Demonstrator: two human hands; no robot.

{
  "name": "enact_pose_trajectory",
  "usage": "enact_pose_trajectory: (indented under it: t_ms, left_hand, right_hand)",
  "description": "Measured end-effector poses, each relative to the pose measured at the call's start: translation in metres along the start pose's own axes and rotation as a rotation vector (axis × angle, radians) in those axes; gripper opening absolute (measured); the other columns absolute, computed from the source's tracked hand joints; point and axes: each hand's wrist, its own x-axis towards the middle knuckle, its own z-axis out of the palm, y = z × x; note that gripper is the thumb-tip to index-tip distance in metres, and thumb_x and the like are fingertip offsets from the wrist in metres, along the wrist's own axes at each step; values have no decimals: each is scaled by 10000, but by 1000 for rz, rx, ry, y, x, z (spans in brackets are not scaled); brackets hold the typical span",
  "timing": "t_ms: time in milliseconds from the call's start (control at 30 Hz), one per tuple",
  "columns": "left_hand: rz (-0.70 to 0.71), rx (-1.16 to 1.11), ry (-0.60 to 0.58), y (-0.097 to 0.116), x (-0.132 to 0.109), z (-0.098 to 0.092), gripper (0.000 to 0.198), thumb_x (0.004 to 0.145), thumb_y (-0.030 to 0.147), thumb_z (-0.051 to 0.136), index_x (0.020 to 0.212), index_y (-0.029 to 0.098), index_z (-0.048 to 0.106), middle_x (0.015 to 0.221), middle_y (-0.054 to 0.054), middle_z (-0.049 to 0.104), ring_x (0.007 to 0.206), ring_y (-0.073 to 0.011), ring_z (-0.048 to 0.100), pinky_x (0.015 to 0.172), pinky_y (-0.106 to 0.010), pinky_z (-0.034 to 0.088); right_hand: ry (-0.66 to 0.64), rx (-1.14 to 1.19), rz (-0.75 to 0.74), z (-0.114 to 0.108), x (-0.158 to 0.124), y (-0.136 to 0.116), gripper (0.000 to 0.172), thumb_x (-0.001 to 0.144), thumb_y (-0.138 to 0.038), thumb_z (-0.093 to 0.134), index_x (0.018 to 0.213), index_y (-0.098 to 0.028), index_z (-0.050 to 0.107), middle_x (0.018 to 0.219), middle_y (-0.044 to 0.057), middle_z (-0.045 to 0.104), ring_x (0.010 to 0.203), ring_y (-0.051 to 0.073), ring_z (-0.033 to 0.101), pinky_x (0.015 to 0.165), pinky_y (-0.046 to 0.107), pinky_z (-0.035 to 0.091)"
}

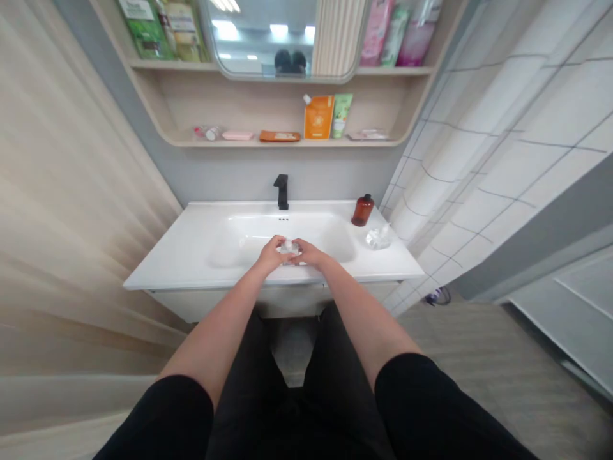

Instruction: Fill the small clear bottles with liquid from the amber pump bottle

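Left hand (271, 255) and right hand (307, 253) both closed on a small clear container (290, 251), white top, held between them over the basin (330, 233) near its front edge. Label unreadable. Clear crumpled-looking item (377, 239) on counter (179, 250), right side; amber bottle (363, 211) just behind it. Black faucet (282, 193) at back. Shelf (230, 143) above: orange pouch (318, 117) upright beside green tube (341, 115).

The clear object (289, 248) (small, blurred) is partly hidden.
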Motion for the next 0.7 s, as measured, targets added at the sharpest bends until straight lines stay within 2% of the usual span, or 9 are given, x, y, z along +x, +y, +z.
enact_pose_trajectory:
  t_ms: [100,233,400,467,600,700]
  left_hand:
    - [-8,-3,-35,-5,2,0,551,651,341,977,1137,218,748,1189,-74,788,1174,-278,728,1097,-421,554]
    - [21,-38,28,-10,4,1,564,597,345,999,1077,221,731,1126,-52,779,1133,-272,727,1084,-431,552]
    - [35,-33,8,-9,3,1,510,601,365,993,1015,226,729,1060,-37,774,1086,-273,724,1071,-439,547]
    - [36,-47,30,-6,2,0,538,583,353,999,1028,227,724,1075,-37,773,1100,-273,722,1079,-438,546]
    - [33,-58,-20,-2,2,-1,538,595,341,985,1061,223,743,1084,-46,781,1081,-270,726,1081,-443,547]
    - [41,-70,7,-1,2,-1,571,576,349,991,1073,223,741,1098,-49,779,1092,-274,726,1080,-439,548]
  right_hand:
    - [-25,42,-15,1,-1,0,673,583,-259,955,1194,-264,672,1005,-18,740,969,235,700,866,333,597]
    - [-38,81,-5,1,0,1,702,552,-255,963,1185,-260,660,967,-32,721,944,225,685,865,322,578]
    - [-53,85,-17,0,3,4,702,542,-251,970,1174,-256,664,994,-27,722,962,227,685,878,322,567]
    - [-38,75,-15,0,4,5,700,542,-237,962,1178,-256,668,990,-26,718,956,228,683,874,322,565]
    - [-40,60,-6,0,4,5,705,553,-227,953,1197,-255,668,996,-22,724,972,236,693,888,329,572]
    - [-41,61,-12,0,4,5,708,561,-223,955,1207,-249,667,1003,-16,730,982,240,694,902,333,572]
